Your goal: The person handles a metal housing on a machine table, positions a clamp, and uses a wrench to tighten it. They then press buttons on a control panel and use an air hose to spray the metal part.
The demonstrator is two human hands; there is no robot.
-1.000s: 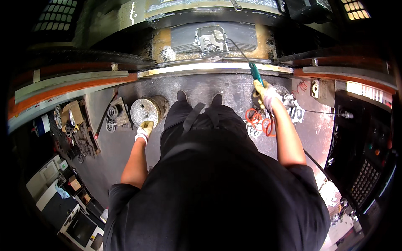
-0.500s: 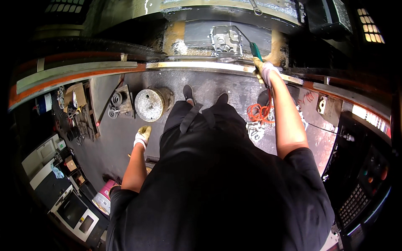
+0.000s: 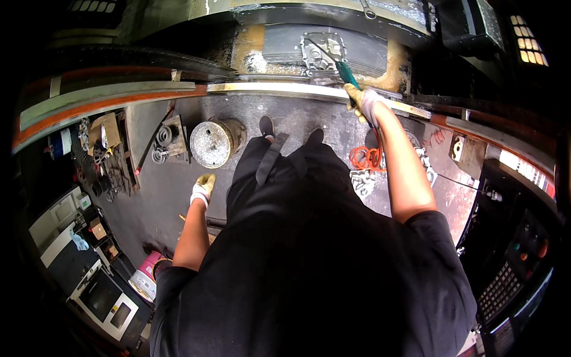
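My right hand (image 3: 364, 102), in a yellow-and-white work glove, is closed around the handle of a green air blow gun (image 3: 345, 72). Its long thin nozzle points away from me, over a grey cast-metal housing (image 3: 323, 52) with a flanged outline, on the machine bed in front. An orange coiled hose (image 3: 367, 157) hangs beneath my right forearm. My left hand (image 3: 203, 188), gloved alike, hangs low on the left, near a round metal drum (image 3: 212, 144). Its fingers are loosely curled together, with nothing visible in them.
A pale metal rail (image 3: 297, 89) crosses between me and the bed. A ring wrench (image 3: 369, 11) lies on the ledge beyond. More castings (image 3: 363, 183) are at my right, near a dark control panel (image 3: 517, 250). Metal rings (image 3: 163, 140) and a pink-and-white bucket (image 3: 146, 276) stand left.
My right hand and the blow gun have shifted slightly left, and the nozzle now crosses the middle of the housing instead of its right edge. My left hand hangs nearly as before.
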